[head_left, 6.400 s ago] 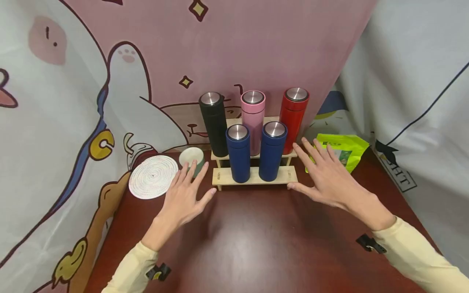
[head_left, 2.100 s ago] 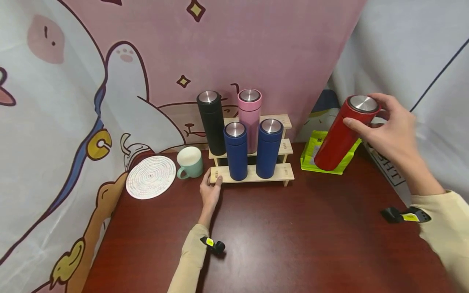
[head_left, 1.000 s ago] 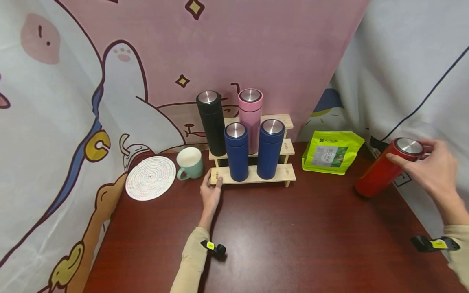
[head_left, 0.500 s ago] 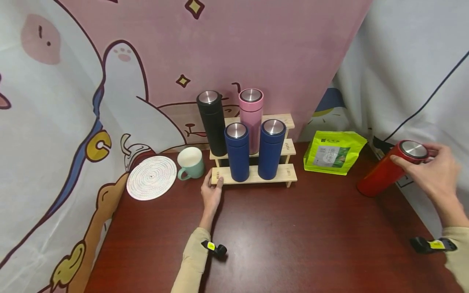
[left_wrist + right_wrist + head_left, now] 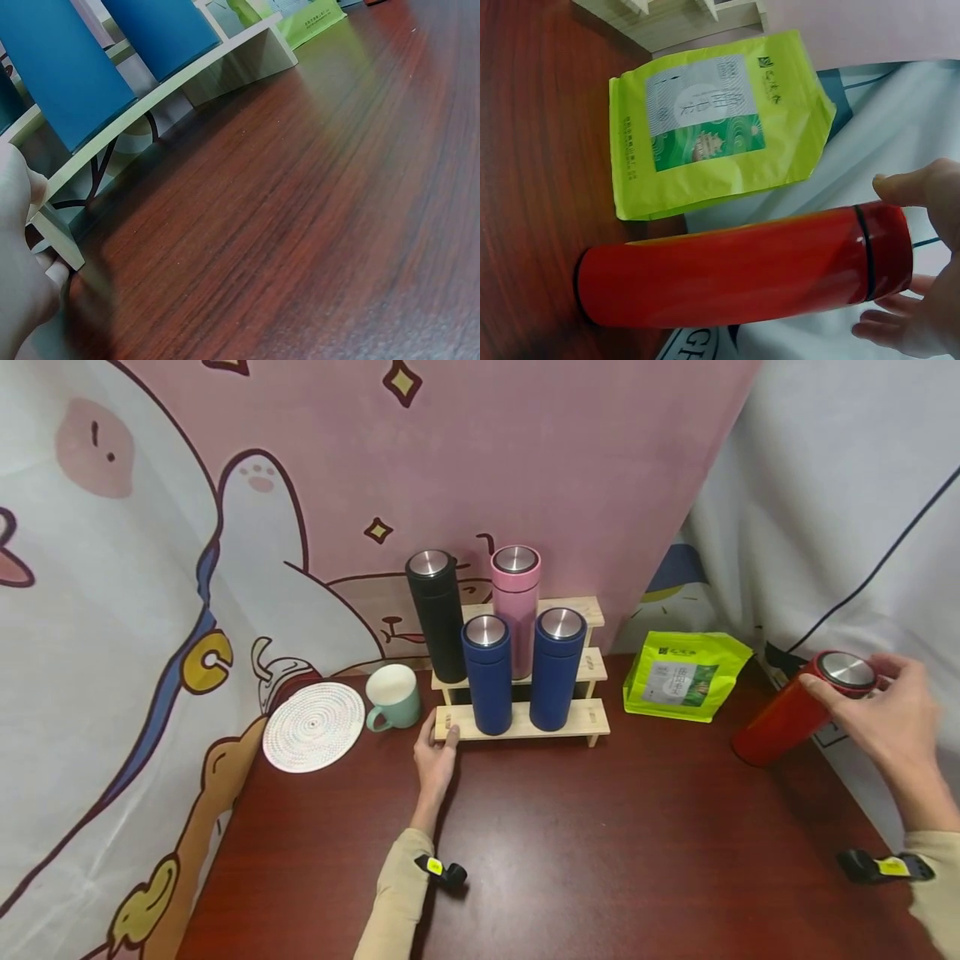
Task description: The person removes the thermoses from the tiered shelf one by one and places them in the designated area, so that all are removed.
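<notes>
In the head view, my left hand (image 5: pixel 435 764) grips the left end of the light wooden stepped rack (image 5: pixel 585 718), thumb on the front step. At the far right, my right hand (image 5: pixel 888 714) holds a red thermos (image 5: pixel 727 270) by its lid end, thumb on one side and fingers on the other. The thermos stands upright on the table beside the wall cloth. Two blue thermoses (image 5: pixel 487 681) (image 5: pixel 555 681) stand on the front step. Behind them are a black thermos (image 5: pixel 438 627) and a pink thermos (image 5: pixel 516 618).
A green tea bag (image 5: pixel 682 677) stands between the rack and the red thermos. Left of the rack are a mint mug (image 5: pixel 397 702) and a round white woven mat (image 5: pixel 315 728). Printed cloth (image 5: pixel 600 468) hangs behind the dark red table (image 5: pixel 570 852).
The red thermos has left the rack's right side, passed over the tea bag and come down at the far right. My left hand took hold of the rack. In the last half second both hands stayed put.
</notes>
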Available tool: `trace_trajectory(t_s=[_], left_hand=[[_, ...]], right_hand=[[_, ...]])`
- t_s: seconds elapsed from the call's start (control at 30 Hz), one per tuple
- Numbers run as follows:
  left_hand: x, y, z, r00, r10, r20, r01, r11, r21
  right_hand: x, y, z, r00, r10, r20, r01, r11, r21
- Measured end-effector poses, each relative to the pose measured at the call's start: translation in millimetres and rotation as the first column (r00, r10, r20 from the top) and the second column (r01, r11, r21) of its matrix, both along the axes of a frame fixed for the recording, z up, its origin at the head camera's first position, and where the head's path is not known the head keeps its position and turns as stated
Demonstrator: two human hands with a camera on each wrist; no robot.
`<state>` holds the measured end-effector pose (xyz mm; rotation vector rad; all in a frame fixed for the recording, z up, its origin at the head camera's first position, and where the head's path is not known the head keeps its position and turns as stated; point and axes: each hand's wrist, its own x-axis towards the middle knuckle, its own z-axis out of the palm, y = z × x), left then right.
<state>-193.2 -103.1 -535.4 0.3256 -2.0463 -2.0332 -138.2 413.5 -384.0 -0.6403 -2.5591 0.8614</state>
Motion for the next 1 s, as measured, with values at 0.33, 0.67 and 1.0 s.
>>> trace_trajectory(t_s=[0.33, 0.67, 1.0], left_hand=[[6.6, 2.5, 8.7, 1.0, 0.008, -0.027, -0.009, 1.0, -0.008], [-6.5, -0.4, -14.9, 1.0, 0.014, -0.016, -0.013, 0.999, 0.045], [-8.3, 1.3, -25.1, 0.998, 0.055, -0.022, -0.055, 0.998, 0.023]], right_hand=[[-6.2, -20.5, 26.6, 0.999, -0.012, -0.031, 0.01, 0.998, -0.069], [-26.5, -49.9, 40.2, 0.982, -0.019, -0.186, -0.004, 0.993, -0.119], [-50.7, -89.0, 44.9, 0.908, 0.024, -0.418, -0.13, 0.965, -0.228]])
